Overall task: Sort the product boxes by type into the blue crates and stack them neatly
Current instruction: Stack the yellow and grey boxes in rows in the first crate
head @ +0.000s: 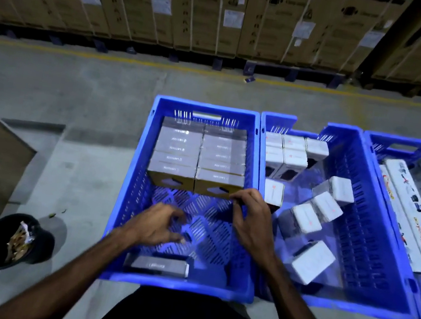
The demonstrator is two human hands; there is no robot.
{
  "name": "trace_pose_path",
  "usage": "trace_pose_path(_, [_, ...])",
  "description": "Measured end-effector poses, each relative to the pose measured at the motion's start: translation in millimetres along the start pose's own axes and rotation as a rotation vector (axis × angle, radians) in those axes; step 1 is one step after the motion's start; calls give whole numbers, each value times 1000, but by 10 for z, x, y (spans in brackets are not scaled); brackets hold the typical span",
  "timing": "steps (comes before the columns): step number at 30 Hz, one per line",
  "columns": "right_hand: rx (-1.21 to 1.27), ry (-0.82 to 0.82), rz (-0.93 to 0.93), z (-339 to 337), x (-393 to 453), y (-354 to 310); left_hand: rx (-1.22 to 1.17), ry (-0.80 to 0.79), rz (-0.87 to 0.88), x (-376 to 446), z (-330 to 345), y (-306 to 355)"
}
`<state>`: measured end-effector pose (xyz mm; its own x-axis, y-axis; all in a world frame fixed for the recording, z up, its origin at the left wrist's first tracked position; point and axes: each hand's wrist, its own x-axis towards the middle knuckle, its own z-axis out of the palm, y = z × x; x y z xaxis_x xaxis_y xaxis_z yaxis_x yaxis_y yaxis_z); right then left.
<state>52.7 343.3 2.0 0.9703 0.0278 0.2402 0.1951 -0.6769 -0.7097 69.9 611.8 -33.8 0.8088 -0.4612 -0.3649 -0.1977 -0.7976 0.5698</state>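
hands are both over the left blue slotted plastic crate. right hand has its fingertips touching the near corner of the grey-topped cardboard boxes, which are stacked in two rows just beyond it; whether it pinches cannot be told. left hand, fingers loosely curled and spread, holds nothing. one loose grey box lies just behind the left hand. scattered white boxes fill the middle blue crate, right of the right hand.
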Motion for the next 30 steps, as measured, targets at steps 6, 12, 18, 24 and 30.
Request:
trace_pose_path(6, [4, -40, -12, -34, 1, -20, 89, -448, -173, -258, -15, -126])
trace_pose_path(12, [-59, -253, -21, -96, -2, -99, 161, -496, -159, -227, 26, -129])
trace_pose_path(18, [-187, -548, -29, 14, -82, -204, 254, -273, 11, -362, 59, -12])
trace_pose_path(24, [-202, -674, 67, 159, -77, -184, 142, -207, 15, -270, -41, -85])
trace_pose_path(30, [-53, -619, 127, 195, -103, -152, -338, -39, -96, -117, -74, -141])
